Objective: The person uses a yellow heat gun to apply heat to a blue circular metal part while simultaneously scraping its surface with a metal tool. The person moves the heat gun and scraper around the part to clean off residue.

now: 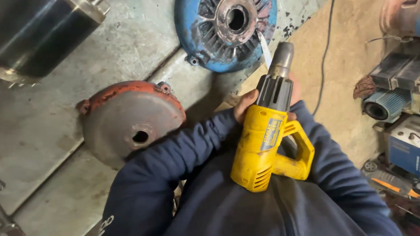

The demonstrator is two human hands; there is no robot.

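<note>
The yellow heat gun (pixel 264 146) sits in the centre right of the frame, resting against the person's dark blue top, its long axis running from the vented yellow rear at lower centre up and slightly right to the black collar and grey metal nozzle (pixel 281 60). That nozzle points toward the top of the frame, at the lower right edge of the blue motor end cover (pixel 224 26) lying on the grey metal bench (pixel 38 127) at upper centre; a thin pale strip (pixel 265 49) rises just left of the nozzle, between it and the cover. The left hand (pixel 246 103) is the nearer one: it comes in from the left sleeve and lies against the left side of the black collar, thumb visible, fingers hidden behind the tool, so how firmly it closes cannot be told. The right hand (pixel 295 92) is almost wholly hidden behind the gun's body on the right side of the collar; only a sliver of skin shows, and its grip cannot be told either. The looped yellow handle at lower right stands free, with no hand on it. A red-rimmed grey end cover (pixel 128 120) lies on the bench at centre left, well apart from the nozzle's line.
</note>
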